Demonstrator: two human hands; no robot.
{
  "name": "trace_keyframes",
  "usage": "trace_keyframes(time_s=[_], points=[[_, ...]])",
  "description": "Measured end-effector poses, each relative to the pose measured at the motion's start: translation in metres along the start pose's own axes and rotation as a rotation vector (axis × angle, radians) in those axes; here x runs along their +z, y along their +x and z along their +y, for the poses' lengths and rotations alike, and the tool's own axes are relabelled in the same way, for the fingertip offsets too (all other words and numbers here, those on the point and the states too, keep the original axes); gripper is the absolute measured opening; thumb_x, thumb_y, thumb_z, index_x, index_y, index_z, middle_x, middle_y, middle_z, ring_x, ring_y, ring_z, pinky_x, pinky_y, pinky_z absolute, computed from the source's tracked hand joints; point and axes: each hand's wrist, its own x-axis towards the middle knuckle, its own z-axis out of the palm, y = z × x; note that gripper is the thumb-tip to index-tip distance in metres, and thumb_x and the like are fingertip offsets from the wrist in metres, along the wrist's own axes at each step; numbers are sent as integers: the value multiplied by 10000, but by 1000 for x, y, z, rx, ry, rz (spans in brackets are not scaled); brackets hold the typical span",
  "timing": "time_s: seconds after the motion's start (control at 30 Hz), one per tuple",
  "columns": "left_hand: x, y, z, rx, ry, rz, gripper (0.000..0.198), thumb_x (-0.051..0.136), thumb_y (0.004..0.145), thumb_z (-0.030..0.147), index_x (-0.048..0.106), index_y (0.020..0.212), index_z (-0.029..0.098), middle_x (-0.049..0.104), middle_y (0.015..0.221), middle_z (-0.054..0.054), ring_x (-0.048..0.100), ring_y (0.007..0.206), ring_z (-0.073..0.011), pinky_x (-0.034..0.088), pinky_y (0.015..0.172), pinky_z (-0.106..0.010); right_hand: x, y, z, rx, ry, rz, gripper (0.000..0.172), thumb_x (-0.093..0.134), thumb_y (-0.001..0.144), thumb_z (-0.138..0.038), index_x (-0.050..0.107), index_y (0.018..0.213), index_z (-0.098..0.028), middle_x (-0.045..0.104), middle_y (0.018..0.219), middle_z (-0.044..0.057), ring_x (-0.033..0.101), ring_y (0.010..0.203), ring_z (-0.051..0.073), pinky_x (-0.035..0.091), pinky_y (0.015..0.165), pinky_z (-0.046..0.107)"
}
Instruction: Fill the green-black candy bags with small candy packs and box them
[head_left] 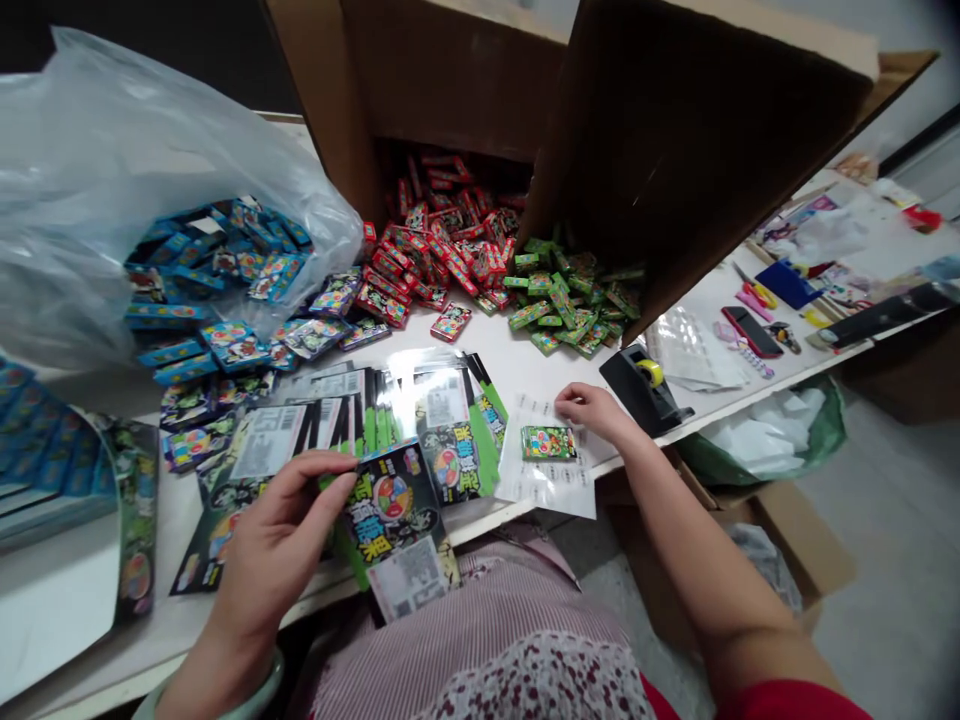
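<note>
Bench surface carried heaped red boxes, green boxes and blue boxes at the far side. Left hand pinched a black-and-green card packet between thumb and fingers at the near left. Right hand, fingers pressed together, rested on a printed plastic sleeve, just beside a small green box lying on that sleeve.
</note>
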Motion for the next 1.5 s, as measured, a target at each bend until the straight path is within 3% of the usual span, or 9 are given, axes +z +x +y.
trace_keyframes(time_s=[0.43,0.63,0.8,0.9,1.0,1.13,1.2,1.3,1.5], points=[[-2,1,-5,43,-41,-13,107,640,835,290,641,922,227,626,971,7,583,916,-157,470,830,-246,13,-2,2,28,58,83,139,635,711,-342,633,750,-208,627,721,-3,555,666,149,417,638,274],[3,3,-7,69,-49,-13,135,623,835,336,639,898,218,628,939,-22,595,874,-178,484,793,-269,3,-16,0,83,238,-37,257,609,729,-444,547,756,-197,575,671,-5,587,648,152,471,592,274],[1,2,-6,75,-71,-3,130,617,834,335,632,895,221,623,932,-32,592,890,-184,478,801,-275,-12,-19,-11,81,315,-116,318,625,739,-497,511,769,-202,610,801,27,629,775,176,507,671,304],[2,1,-5,95,-72,17,123,620,829,328,628,884,218,622,906,-30,589,865,-181,479,776,-279,-18,-25,-41,-71,264,-171,309,616,768,-500,550,782,-198,616,827,28,597,823,175,490,782,336],[5,0,-2,135,-75,12,101,608,839,299,621,874,206,619,889,-30,585,856,-173,472,768,-282,-12,-35,-99,-326,248,-327,270,566,837,-461,575,811,-192,625,893,41,576,870,172,461,839,336],[9,-1,4,172,-104,-35,71,586,856,265,615,881,205,615,860,-27,578,827,-163,459,733,-280,14,-47,-183,-667,187,-548,165,547,868,-337,584,793,-194,621,897,28,569,852,150,446,812,302],[9,-3,8,171,-122,-40,71,581,860,265,613,880,205,615,853,-29,575,823,-169,456,735,-290,29,-46,-210,-733,84,-602,149,540,865,-299,586,770,-194,605,796,8,550,762,137,440,732,283],[6,-6,11,167,-156,-30,80,566,868,269,611,877,203,615,858,-29,571,831,-174,448,750,-295,47,-37,-229,-698,-50,-644,153,560,842,-289,592,728,-192,575,665,-17,496,630,119,401,602,257],[5,-4,5,144,-213,-27,99,575,864,294,611,861,201,606,835,-18,559,817,-168,435,738,-285,61,-26,-227,-658,-72,-663,150,589,812,-277,587,684,-199,564,601,-26,466,571,104,359,530,241]])
